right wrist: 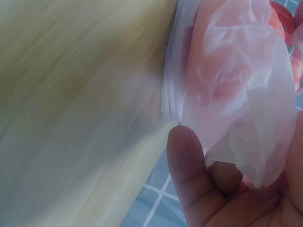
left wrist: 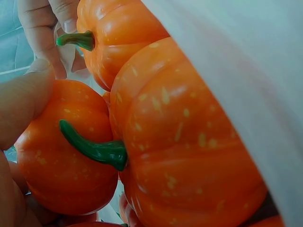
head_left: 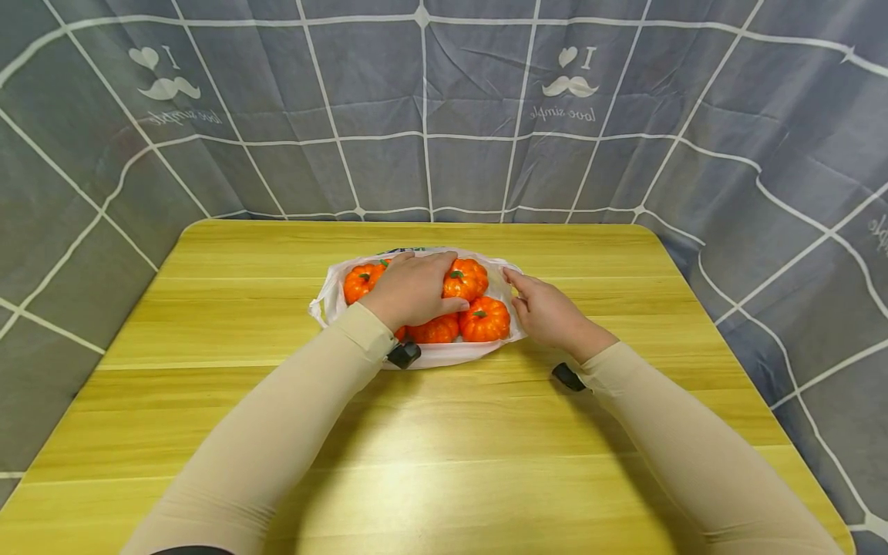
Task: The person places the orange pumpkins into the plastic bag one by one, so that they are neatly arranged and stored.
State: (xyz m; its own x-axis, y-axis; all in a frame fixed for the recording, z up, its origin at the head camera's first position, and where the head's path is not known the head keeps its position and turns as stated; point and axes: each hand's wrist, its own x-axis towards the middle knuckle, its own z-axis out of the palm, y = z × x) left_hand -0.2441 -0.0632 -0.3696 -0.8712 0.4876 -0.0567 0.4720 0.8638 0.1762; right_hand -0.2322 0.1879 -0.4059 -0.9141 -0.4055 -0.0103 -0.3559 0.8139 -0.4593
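A thin white plastic bag (head_left: 454, 354) lies spread on the table with several small orange toy pumpkins (head_left: 486, 319) in it. My left hand (head_left: 414, 289) reaches in from above. In the left wrist view its thumb and fingers hold a pumpkin (left wrist: 71, 151) with a curved green stem, beside a larger-looking one (left wrist: 184, 137). The palm hides part of the pile in the head view. At the bag's right side, my right hand (head_left: 553, 314) grips the rim; the right wrist view has the crumpled plastic (right wrist: 260, 118) running in between its fingers (right wrist: 185, 156).
The bag rests on a light wooden table (head_left: 444, 462), whose bare surface shows around it. A grey curtain (head_left: 375, 92) with white grid lines stands behind the table and along both sides. Each wrist carries a small black device (head_left: 569, 377).
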